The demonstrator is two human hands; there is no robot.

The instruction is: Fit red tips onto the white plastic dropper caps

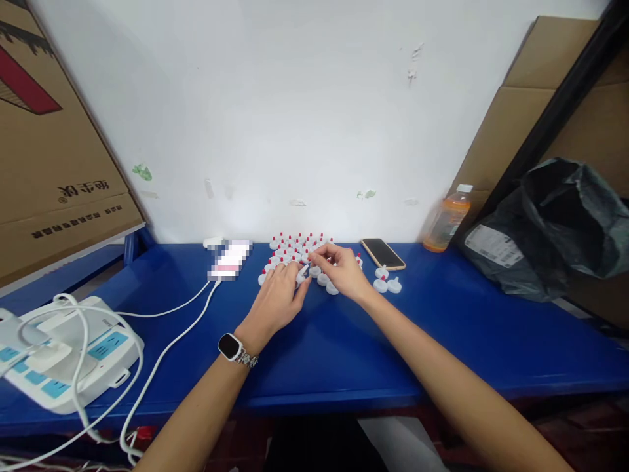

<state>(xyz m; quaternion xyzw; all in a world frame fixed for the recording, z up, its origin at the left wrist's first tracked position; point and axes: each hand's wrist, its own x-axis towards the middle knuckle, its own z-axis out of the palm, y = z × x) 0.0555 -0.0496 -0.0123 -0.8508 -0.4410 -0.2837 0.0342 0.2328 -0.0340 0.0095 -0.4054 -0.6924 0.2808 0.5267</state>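
On the blue table, rows of white nozzle caps [274, 242] with small red tips stand close together against the wall. My left hand [281, 295] is closed around a white nozzle cap [301, 274], its spout pointing up and right. Just to the right, my right hand [340, 267] has thumb and forefinger pinched close to that spout, on what looks like a small red tip cap [310, 257]. Several white caps [333, 288] lie under and beside my right hand, partly hidden. A small group of white caps [380, 285] sits apart on the right.
A phone [383, 254] lies behind the right group. An orange drink bottle [446, 219] and a dark plastic bag [531, 229] stand at the right. To the left are a blurred-out phone [230, 259] on a white cable and a power strip [73, 354]. Cardboard [59, 151] flanks the table.
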